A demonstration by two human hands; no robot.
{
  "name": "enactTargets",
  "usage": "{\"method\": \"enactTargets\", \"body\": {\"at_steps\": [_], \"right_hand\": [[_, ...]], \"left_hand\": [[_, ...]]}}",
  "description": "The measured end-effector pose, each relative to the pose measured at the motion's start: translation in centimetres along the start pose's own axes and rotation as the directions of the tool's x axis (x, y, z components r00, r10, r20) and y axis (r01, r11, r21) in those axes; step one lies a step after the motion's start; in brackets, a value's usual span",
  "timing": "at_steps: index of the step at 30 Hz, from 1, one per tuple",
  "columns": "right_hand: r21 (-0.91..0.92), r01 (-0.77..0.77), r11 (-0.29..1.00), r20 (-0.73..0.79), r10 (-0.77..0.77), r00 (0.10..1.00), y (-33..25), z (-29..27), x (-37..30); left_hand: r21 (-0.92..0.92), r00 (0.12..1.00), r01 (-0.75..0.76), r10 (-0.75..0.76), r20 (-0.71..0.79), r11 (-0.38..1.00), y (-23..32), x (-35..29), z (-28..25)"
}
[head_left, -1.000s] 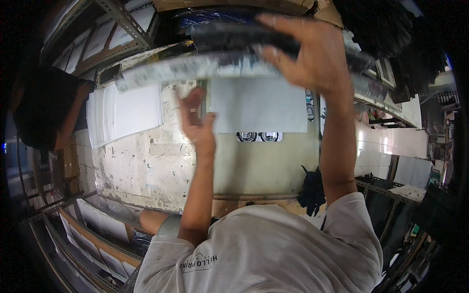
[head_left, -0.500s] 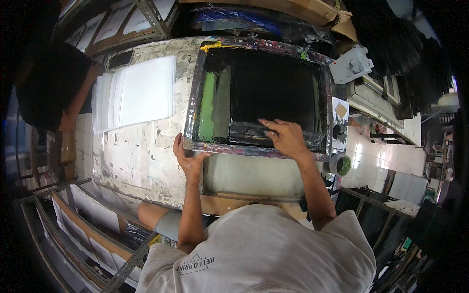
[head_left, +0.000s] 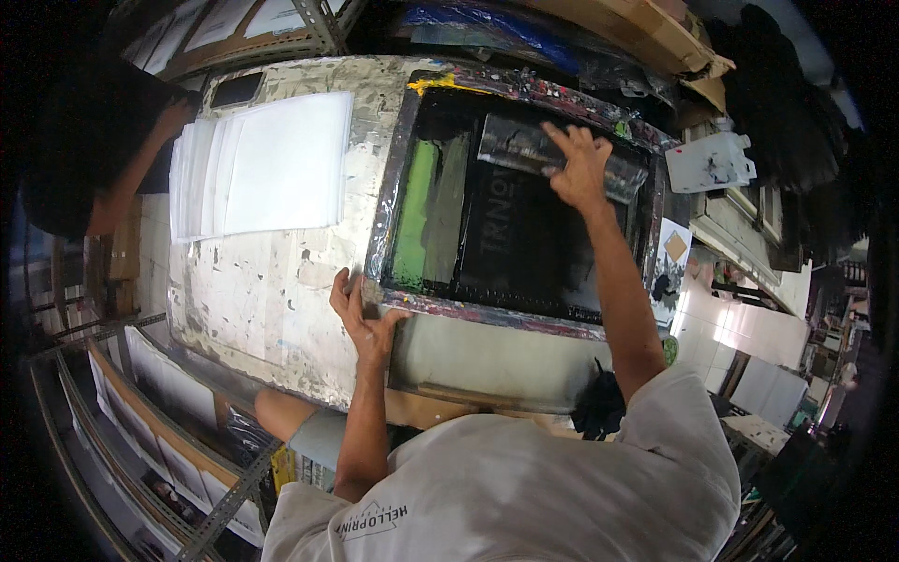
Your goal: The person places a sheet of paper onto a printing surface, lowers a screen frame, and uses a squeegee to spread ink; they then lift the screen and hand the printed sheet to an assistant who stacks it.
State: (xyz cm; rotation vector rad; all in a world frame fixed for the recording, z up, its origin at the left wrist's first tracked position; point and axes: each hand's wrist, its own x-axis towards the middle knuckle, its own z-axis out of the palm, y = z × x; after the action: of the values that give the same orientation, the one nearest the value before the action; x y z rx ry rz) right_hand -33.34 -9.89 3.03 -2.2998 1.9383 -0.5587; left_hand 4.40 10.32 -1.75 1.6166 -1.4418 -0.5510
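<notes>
A screen-printing frame (head_left: 389,215), its rim stained with ink, lies on the worn white table. Its mesh (head_left: 524,253) is coated in black ink, with pale lettering showing through and a green strip (head_left: 418,211) at the left. My right hand (head_left: 581,169) grips a dark, ink-smeared squeegee (head_left: 510,142) near the far side of the mesh, its index finger stretched along the bar. At the frame's near left corner rests my left hand (head_left: 367,323), fingers and thumb spread against the rim. What lies under the frame is hidden.
Left of the frame sits a stack of white sheets (head_left: 281,159), with another person's arm (head_left: 140,169) beyond it. A white plastic jug (head_left: 712,161) stands past the far right corner. Metal racks (head_left: 239,496) with boards are at the lower left; cardboard (head_left: 627,33) lies behind.
My right hand has carried the squeegee from the near side of the mesh to the far side, uncovering lettering. My left hand stays at the frame's corner. The view has shifted slightly.
</notes>
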Motion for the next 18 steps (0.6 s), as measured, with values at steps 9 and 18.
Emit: {"method": "enactTargets", "body": {"at_steps": [9,18], "right_hand": [[-0.060,0.066,0.996,-0.069,-0.070,0.995,5.0,0.4,8.2],[-0.123,0.111,0.986,-0.131,-0.127,0.983,1.4,0.0,1.9]], "left_hand": [[-0.075,1.000,0.004,-0.005,-0.009,0.997,-0.3,0.0,0.0],[-0.212,0.991,0.135,-0.134,0.021,0.968,-1.6,-0.6,0.3]]}}
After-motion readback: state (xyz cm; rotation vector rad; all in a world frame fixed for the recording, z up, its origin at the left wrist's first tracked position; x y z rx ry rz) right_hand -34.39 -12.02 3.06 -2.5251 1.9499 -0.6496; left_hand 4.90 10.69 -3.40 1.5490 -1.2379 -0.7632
